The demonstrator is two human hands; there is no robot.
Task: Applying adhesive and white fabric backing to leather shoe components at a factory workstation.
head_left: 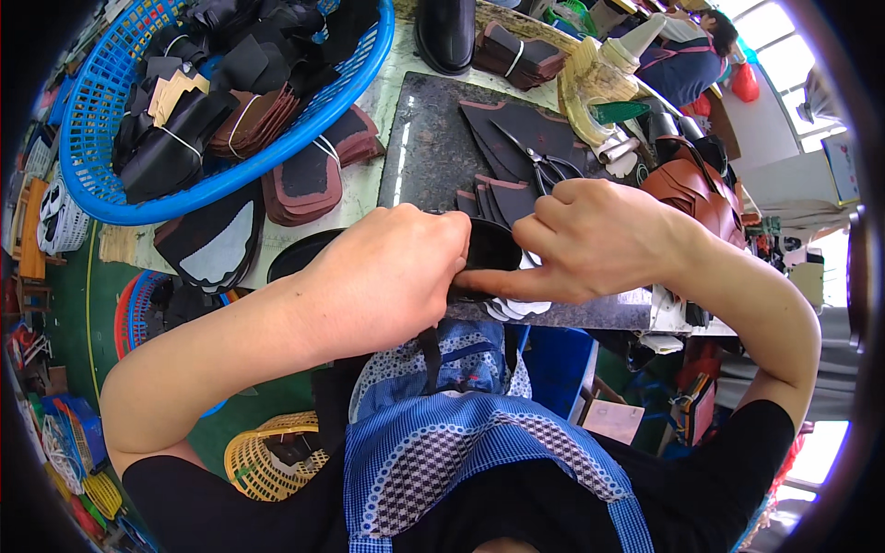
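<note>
Black, curved and smooth, the piece lies at the dark slab's near left corner, long axis left to right; I can't tell which end leads. I've the left hand clamped on it; the right hand reaches one digit against it, grip unclear.

Green floor left of the table, bearing a yellow line; wooden furniture farther left of the table; beyond the table's right end, bright windows glare beside a pale wall.
</note>
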